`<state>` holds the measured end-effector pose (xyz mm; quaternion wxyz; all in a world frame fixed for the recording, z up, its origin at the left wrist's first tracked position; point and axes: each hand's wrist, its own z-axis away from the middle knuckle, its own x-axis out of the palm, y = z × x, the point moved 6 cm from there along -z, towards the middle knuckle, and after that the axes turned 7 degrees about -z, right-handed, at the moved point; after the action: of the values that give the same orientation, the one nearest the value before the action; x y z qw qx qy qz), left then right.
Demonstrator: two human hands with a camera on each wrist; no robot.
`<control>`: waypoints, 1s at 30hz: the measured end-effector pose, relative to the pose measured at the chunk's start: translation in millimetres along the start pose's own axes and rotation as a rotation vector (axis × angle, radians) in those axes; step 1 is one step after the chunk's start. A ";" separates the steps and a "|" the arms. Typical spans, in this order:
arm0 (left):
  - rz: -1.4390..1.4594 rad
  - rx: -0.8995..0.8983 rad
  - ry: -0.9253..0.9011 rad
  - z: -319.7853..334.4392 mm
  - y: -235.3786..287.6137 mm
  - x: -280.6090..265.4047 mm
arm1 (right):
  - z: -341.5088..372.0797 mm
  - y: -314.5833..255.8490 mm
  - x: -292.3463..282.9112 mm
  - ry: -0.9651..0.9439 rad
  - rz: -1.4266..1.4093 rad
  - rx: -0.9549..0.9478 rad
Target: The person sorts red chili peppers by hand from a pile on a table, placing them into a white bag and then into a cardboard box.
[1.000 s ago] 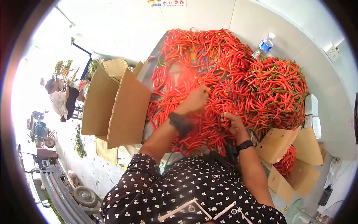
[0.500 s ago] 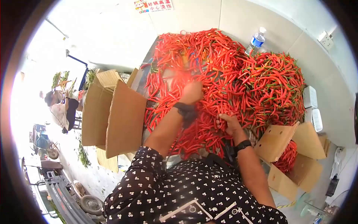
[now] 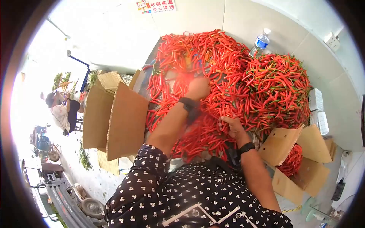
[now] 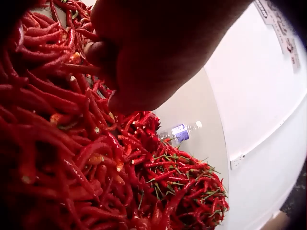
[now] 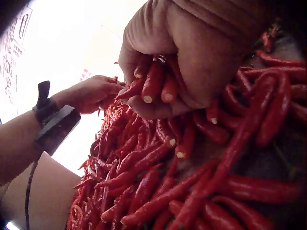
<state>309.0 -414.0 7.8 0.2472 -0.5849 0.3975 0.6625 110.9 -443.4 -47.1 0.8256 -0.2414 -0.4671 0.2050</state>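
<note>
Pale wall panels (image 3: pixel 197 19) stand behind a grey counter (image 3: pixel 151 60), whose spread of red chillies (image 3: pixel 225 86) covers most of the surface. Nearest, on this side of the spread, is the wearer's black top (image 3: pixel 182 186) with its small white motifs.

At the near right part of the spread, the right hand (image 3: pixel 231 126) has its grip clamped on a bunch of chillies (image 5: pixel 154 85), their pale round ends showing below the curled fingers. Farther over the spread, toward its left half, reaches the left hand (image 3: pixel 198 88), fingers bent down among the peppers; whether its grip pinches one, I cannot tell. Each wrist wears a black band.

To the near right of the spread sits an open cardboard box (image 3: pixel 280 146) with more red chillies (image 3: pixel 292 162) inside. Against the spread's left edge stands a larger open cardboard box (image 3: pixel 127 123). Just right of the spread, and touching it, rises a mound of chillies with green stems (image 3: pixel 279 91). Right of the spread, beyond that mound, are two white containers (image 3: pixel 317 99).

At the far right corner of the spread stands a clear bottle (image 3: pixel 261 42) with a blue label. Past the spread's far left, a printed sticker (image 3: pixel 156 6) is on the wall. Well apart to the left, a second person (image 3: pixel 61 108) sits near leafy plants (image 3: pixel 84 156).
</note>
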 end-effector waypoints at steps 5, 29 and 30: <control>-0.036 -0.107 -0.003 -22.7 4.6 37.6 | -2.4 -1.0 -4.4 -0.033 -0.006 -0.032; 0.056 0.200 -0.114 31.4 19.4 35.2 | -5.5 -0.8 -6.5 0.018 0.018 -0.047; 0.057 0.201 -0.115 32.4 21.8 33.0 | -5.7 -0.5 -5.3 0.001 -0.001 -0.042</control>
<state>266.6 -404.4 -19.0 0.3081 -0.5068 0.4634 0.6583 113.4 -447.9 -53.0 0.8207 -0.2587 -0.4708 0.1947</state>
